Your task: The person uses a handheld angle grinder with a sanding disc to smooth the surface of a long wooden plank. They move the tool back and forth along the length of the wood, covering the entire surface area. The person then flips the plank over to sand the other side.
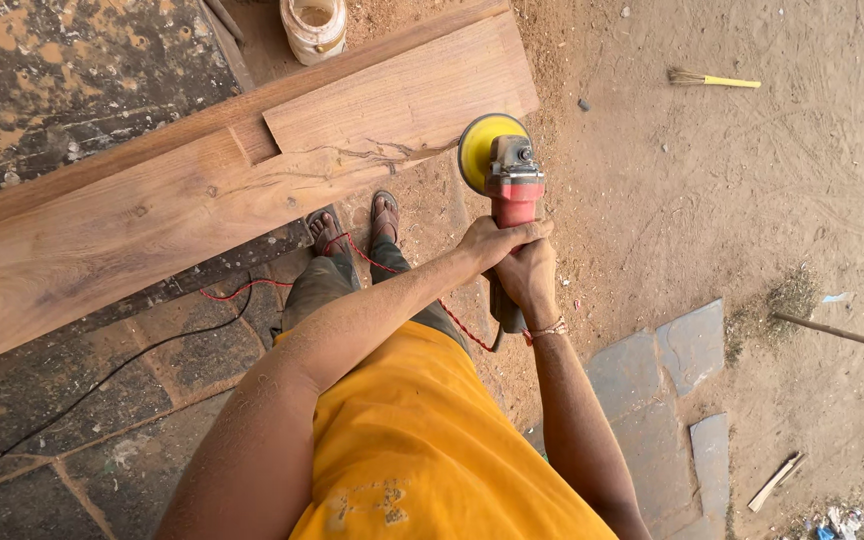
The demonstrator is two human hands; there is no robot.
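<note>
Sandy ground [752, 180] and stone paving [652, 380] lie under me, with a long wooden plank [152, 215] running across on the left. I have both hands clamped on the red sander [512, 190]: my left hand [487, 243] over the neck to steady it, my right hand [530, 280] round the rear grip. Its yellow disc [479, 150] stands on edge just beside the plank's end, touching or not I cannot tell, and its red cord [352, 250] trails back past my sandalled feet [352, 225].

- one red grinder [512, 190] with a yellow disc
- two wooden planks [152, 215]
- one plastic jar [314, 27]
- one little broom [712, 80]
- two sandals [355, 224]
</note>
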